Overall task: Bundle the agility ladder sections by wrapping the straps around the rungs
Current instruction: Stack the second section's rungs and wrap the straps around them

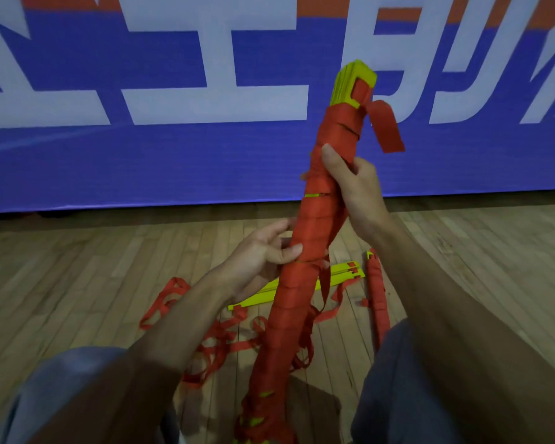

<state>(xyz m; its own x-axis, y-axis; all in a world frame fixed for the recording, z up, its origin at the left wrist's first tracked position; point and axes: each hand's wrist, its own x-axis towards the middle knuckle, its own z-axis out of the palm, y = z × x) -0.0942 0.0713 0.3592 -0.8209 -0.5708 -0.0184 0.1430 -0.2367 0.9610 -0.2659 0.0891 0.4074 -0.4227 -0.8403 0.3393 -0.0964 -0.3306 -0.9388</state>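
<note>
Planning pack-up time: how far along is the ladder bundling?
Done: one wrapped bundle lies on the floor. In hand: left hand and right hand grip a second bundle, wrapped nearly to its top, strap end loose. Left: yellow rungs and tangled straps on the floor.

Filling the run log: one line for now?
left hand: holds wrapped bundle, middle | right hand: holds it higher | strap tail: loose near top
</note>
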